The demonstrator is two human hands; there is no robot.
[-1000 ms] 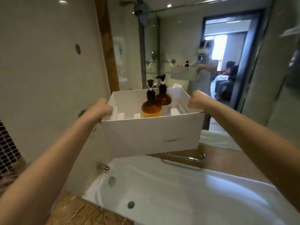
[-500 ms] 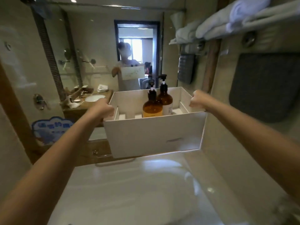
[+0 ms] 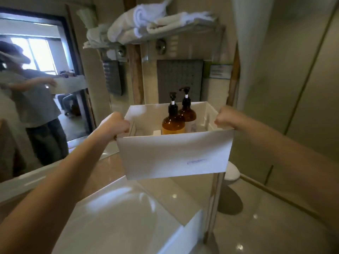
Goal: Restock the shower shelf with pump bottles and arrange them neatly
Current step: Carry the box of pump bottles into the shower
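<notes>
I carry a white cardboard box [image 3: 174, 156] at chest height over the bathtub. My left hand [image 3: 114, 124] grips its left rim and my right hand [image 3: 226, 117] grips its right rim. Inside stand two amber pump bottles with black pumps: the nearer one [image 3: 173, 123] in front, the second [image 3: 188, 111] just behind and to its right. White dividers sit low inside the box. No shower shelf for the bottles is in view.
A white bathtub [image 3: 110, 217] lies below the box. A metal rack with folded white towels [image 3: 146, 24] hangs above. A mirror [image 3: 36, 88] on the left reflects me. A glass partition edge [image 3: 214, 208] and a toilet [image 3: 232, 173] are at right.
My view has swung right: the mirror slid to the left and the towel rack, glass partition and toilet came into view. The box and both grips stay the same.
</notes>
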